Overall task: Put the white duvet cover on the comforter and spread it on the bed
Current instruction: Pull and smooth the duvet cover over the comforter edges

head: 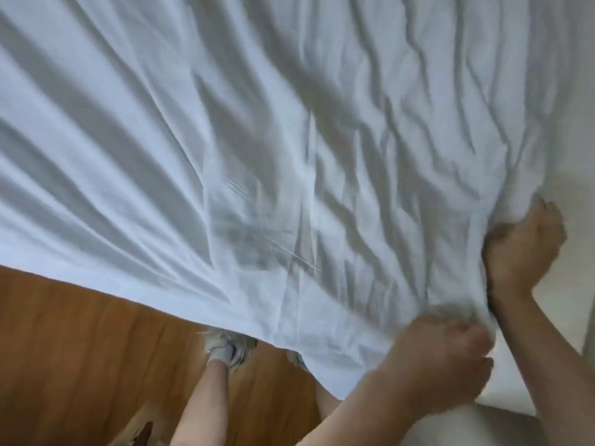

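We grip one bunched corner of the white duvet cover (pixel 257 140) in our left hand (pixel 441 358) and right hand (pixel 521 249), apparently shaking it out; next, spreading needs an even pull.

place: bedroom in a home | evidence: large rumpled white duvet cover (pixel 257 140) fills the view | floor: warm brown wood-look floor (pixel 80 349) beneath it | person: bare legs, sock and sneaker (pixel 230 347) on that floor
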The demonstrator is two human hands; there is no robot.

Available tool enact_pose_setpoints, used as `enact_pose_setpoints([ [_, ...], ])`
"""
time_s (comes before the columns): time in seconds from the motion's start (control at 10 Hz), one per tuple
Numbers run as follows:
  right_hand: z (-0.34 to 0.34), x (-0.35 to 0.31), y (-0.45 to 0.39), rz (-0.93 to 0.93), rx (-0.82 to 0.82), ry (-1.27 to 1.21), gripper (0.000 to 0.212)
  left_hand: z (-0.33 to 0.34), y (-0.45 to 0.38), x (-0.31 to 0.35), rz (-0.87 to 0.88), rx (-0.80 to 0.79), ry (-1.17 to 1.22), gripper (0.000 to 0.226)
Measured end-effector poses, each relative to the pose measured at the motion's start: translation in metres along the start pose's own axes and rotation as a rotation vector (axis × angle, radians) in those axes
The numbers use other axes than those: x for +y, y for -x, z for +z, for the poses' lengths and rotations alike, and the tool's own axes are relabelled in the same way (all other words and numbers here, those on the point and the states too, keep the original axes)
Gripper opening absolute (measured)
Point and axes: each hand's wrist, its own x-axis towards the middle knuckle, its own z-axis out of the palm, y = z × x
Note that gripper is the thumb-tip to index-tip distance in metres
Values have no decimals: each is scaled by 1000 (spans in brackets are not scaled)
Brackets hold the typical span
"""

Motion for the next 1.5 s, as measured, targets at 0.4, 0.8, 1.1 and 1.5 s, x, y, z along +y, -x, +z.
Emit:
enact_pose_setpoints([
  [0.4,-163,-261,61,-1306,-270,-62,61,-54,96,-104,167,503,-288,25],
  [0.8,-174,-205,93,-1183,-189,74,14,12,69,-55,394,237,-357,36],
  [1.1,-229,-193,82,-1034,-254,-105,37,-7,40,-44,171,412,-302,26],
  [1.5,-260,-213,29,-308,278,-42,24,-41,22,-43,187,404,-416,34],
])
